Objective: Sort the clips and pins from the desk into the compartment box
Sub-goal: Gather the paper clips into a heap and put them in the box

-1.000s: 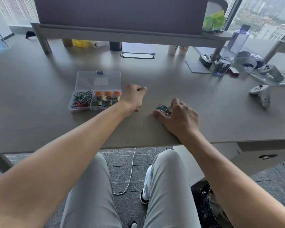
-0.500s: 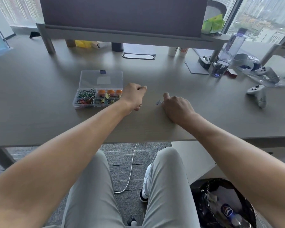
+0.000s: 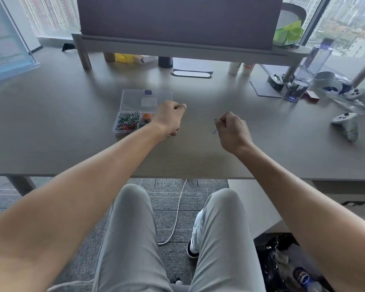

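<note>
**Hand and clip positions above the desk**

The right hand (image 3: pixel 233 131) was curled, its fingertips (image 3: pixel 218 121) pinching a small clip (image 3: pixel 215 119); the clip's axis could not be resolved. A blue clip (image 3: pixel 214 131) lay on the desk (image 3: pixel 72 131) just below those fingertips. The left hand (image 3: pixel 170 119) was fisted, contents unclear, over the open compartment box (image 3: pixel 125 123), wrist raised.

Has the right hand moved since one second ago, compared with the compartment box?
Yes. The right hand has lifted off the desk, fingers curled on a clip; it keeps about the same distance from the compartment box.
</note>
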`<move>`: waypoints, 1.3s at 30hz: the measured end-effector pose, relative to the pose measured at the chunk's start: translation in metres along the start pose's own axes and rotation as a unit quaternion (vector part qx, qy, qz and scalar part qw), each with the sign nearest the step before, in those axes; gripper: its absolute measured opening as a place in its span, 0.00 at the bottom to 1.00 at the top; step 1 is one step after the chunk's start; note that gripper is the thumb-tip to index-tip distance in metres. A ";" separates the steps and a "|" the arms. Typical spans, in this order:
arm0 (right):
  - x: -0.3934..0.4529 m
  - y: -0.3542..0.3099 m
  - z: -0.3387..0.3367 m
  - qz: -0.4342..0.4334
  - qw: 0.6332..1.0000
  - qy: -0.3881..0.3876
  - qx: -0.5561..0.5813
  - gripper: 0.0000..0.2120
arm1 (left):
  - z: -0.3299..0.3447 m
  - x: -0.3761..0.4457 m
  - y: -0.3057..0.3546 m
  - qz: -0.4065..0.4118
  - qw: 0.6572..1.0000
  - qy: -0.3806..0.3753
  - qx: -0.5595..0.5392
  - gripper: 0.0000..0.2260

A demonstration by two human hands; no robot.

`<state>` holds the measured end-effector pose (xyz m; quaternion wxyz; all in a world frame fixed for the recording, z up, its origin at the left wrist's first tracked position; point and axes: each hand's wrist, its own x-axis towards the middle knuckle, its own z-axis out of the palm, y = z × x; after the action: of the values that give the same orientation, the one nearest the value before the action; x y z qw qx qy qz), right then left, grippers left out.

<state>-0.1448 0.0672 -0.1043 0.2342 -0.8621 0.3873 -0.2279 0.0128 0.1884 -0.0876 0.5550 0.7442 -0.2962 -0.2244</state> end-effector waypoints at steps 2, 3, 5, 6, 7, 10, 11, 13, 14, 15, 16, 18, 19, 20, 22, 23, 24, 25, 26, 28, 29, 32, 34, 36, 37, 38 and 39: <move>-0.001 -0.018 0.008 -0.012 0.999 -0.008 0.041 0.11 | -0.016 0.000 0.002 0.017 0.999 0.023 0.037 0.18; -0.002 -0.027 0.012 -0.019 0.998 -0.016 0.055 0.11 | -0.027 0.001 0.001 0.026 0.997 0.037 0.057 0.18; -0.004 -0.046 0.023 -0.033 0.996 -0.032 0.079 0.12 | -0.050 0.003 0.000 0.041 0.993 0.066 0.084 0.18; -0.004 -0.055 0.029 -0.037 0.994 -0.040 0.090 0.12 | -0.062 0.004 -0.001 0.045 0.991 0.080 0.093 0.19; -0.003 -0.064 0.035 -0.039 0.993 -0.048 0.101 0.12 | -0.075 0.005 -0.003 0.048 0.989 0.093 0.101 0.20; -0.003 -0.085 0.049 -0.041 0.986 -0.069 0.147 0.11 | -0.112 0.006 -0.007 0.047 0.982 0.127 0.135 0.20; -0.002 -0.091 0.053 -0.041 0.983 -0.075 0.163 0.11 | -0.123 0.007 -0.009 0.043 0.979 0.134 0.144 0.19; -0.003 -0.100 0.060 -0.045 0.978 -0.083 0.186 0.11 | -0.140 0.009 -0.015 0.041 0.977 0.150 0.148 0.19; -0.004 -0.103 0.063 -0.045 0.976 -0.088 0.196 0.11 | -0.146 0.010 -0.019 0.041 0.975 0.159 0.148 0.20; -0.004 -0.106 0.065 -0.045 0.973 -0.092 0.205 0.11 | -0.150 0.011 -0.022 0.038 0.974 0.166 0.151 0.21; -0.005 -0.108 0.068 -0.045 0.971 -0.095 0.216 0.11 | -0.153 0.013 -0.025 0.038 0.972 0.169 0.158 0.21; -0.005 -0.111 0.072 -0.044 0.965 -0.101 0.236 0.11 | -0.154 0.016 -0.030 0.046 0.968 0.163 0.184 0.20; -0.005 -0.112 0.074 -0.043 0.963 -0.105 0.244 0.10 | -0.153 0.018 -0.032 0.053 0.965 0.158 0.202 0.20; -0.005 -0.113 0.076 -0.042 0.961 -0.109 0.252 0.10 | -0.152 0.021 -0.033 0.062 0.962 0.154 0.217 0.20; -0.004 -0.114 0.080 -0.036 0.956 -0.117 0.265 0.10 | -0.151 0.028 -0.034 0.079 0.958 0.146 0.233 0.21; -0.004 -0.113 0.081 -0.032 0.954 -0.121 0.273 0.10 | -0.151 0.033 -0.034 0.086 0.957 0.140 0.238 0.21; -0.005 -0.113 0.082 -0.029 0.951 -0.126 0.281 0.10 | -0.151 0.039 -0.035 0.093 0.956 0.133 0.245 0.21; -0.006 -0.112 0.084 -0.027 0.948 -0.130 0.289 0.09 | -0.150 0.045 -0.036 0.099 0.954 0.125 0.254 0.21; -0.007 -0.110 0.086 -0.026 0.946 -0.133 0.296 0.09 | -0.150 0.052 -0.037 0.104 0.952 0.117 0.265 0.20; -0.009 -0.108 0.089 -0.024 0.940 -0.137 0.312 0.09 | -0.146 0.065 -0.037 0.116 0.945 0.101 0.290 0.20; -0.010 -0.107 0.090 -0.024 0.937 -0.140 0.320 0.09 | -0.143 0.070 -0.036 0.124 0.940 0.090 0.305 0.20; -0.011 -0.106 0.089 -0.028 0.931 -0.145 0.335 0.10 | -0.138 0.083 -0.036 0.140 0.921 0.040 0.361 0.20; -0.012 -0.105 0.086 -0.031 0.928 -0.143 0.342 0.11 | -0.137 0.089 -0.038 0.144 0.907 0.007 0.396 0.19; -0.013 -0.105 0.083 -0.034 0.928 -0.138 0.343 0.10 | -0.135 0.092 -0.040 0.146 0.897 -0.020 0.417 0.18; -0.012 -0.105 0.082 -0.036 0.929 -0.137 0.341 0.10 | -0.134 0.093 -0.041 0.150 0.892 -0.030 0.426 0.18; -0.012 -0.105 0.081 -0.037 0.930 -0.138 0.340 0.10 | -0.133 0.094 -0.042 0.157 0.886 -0.037 0.435 0.18; -0.011 -0.105 0.081 -0.037 0.929 -0.139 0.340 0.10 | -0.132 0.094 -0.043 0.166 0.879 -0.041 0.446 0.18</move>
<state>-0.0456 0.1562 -0.1089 0.5561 -0.7675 0.2182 -0.2327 0.1761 0.2241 -0.0924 0.1810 0.8432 -0.5062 -0.0035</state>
